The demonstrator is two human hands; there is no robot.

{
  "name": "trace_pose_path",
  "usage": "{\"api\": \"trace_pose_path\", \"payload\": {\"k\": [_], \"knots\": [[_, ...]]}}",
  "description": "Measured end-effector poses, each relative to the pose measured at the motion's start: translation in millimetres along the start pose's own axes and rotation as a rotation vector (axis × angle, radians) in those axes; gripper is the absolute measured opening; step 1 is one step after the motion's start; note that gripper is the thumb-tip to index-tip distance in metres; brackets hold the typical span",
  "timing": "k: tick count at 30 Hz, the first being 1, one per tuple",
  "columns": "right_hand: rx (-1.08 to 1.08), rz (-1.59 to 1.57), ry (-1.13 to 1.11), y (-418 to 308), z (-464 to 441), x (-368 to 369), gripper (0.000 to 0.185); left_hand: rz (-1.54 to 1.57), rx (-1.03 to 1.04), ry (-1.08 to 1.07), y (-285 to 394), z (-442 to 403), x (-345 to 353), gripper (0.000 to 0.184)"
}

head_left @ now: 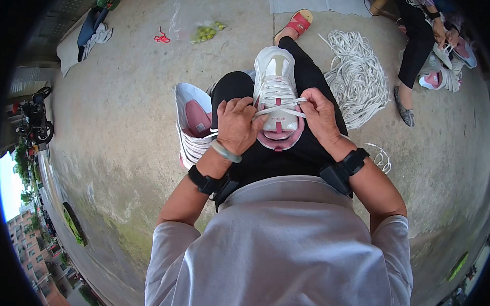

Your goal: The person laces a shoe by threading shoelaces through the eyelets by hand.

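A white sneaker (268,65) with a pink lining lies on my lap, its toe pointing away from me. White shoelace (281,107) runs in rows up its front and crosses over the tongue. My left hand (237,122) is closed on the lace at the left side of the shoe's opening. On the right side, my right hand (322,115) pinches the lace between thumb and fingers. Between the hands the lace is stretched across the tongue. Beside my left leg is another shoe with a pink insole (197,117), partly hidden by my left arm.
A large heap of white laces (355,76) lies on the concrete floor to the right. Further right, another person's hands (443,36) work on a shoe. A plastic bag with green fruit (207,32) and a red string (162,36) lie ahead. A motorcycle (37,116) stands far left.
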State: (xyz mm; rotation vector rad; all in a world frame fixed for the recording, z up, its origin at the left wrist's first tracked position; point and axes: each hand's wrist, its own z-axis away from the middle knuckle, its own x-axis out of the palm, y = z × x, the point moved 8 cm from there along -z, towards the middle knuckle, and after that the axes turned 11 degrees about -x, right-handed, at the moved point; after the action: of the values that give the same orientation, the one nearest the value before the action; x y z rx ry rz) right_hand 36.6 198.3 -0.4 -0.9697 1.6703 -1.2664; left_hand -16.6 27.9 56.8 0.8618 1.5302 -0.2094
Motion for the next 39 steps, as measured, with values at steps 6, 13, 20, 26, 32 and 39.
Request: {"api": "trace_pose_path", "payload": {"k": [6,13,20,26,32,39], "knots": [[0.039,0.031,-0.124,-1.5,1.9,2.9,0.009,0.199,0.083,-0.093,17.0,0.9,-21.1,0.007],[-0.064,0.112,-0.183,-18.4,6.5,2.3,0.022,0.220,0.180,-0.196,16.1,29.1,-62.8,0.011],[-0.215,0.393,-0.305,-40.8,15.2,8.4,0.028,0.218,0.112,-0.224,6.9,33.8,-50.4,0.011],[-0.390,0.593,-0.377,-49.9,0.6,18.3,0.028,-0.008,0.093,-0.055,-17.0,19.6,-61.0,0.001],[-0.280,0.546,-0.361,-46.1,5.0,8.8,0.030,-0.263,0.201,-0.001,-33.5,-4.2,-45.3,0.004],[-0.247,0.622,-0.303,-78.4,17.6,-9.6,0.017,-0.150,0.418,-0.034,-53.2,5.2,-43.7,0.020]]}}
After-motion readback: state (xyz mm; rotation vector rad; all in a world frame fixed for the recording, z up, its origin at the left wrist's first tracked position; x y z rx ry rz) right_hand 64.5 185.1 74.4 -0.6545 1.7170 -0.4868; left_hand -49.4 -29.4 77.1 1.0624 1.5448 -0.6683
